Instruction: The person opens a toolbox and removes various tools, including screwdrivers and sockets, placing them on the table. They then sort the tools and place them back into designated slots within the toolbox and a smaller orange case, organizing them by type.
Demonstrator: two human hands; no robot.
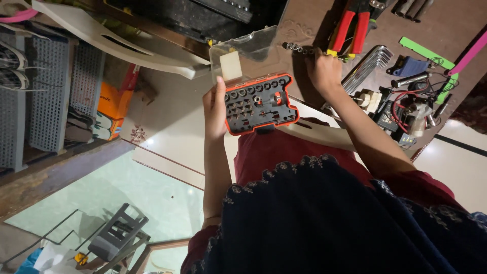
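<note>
Dark brown table (451,30), crowded with tools.
Before you: red-handled pliers (350,28), hex key set (370,63), socket row (299,48), green strip (426,53), tangled wires (411,106).

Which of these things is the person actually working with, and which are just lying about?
In use:
- bit case, orange and black, lid open, held by left hand
- small metal sockets, at right hand

Lying about:
- red-handled pliers
- hex keys
- tangled wires
- green strip

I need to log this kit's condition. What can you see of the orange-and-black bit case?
The bit case is a flat plastic tray, orange-rimmed with a black insert of round and small square sockets, several looking empty. Its clear hinged lid stands open. The left hand holds its left edge, above the lap, beside the table.
</note>
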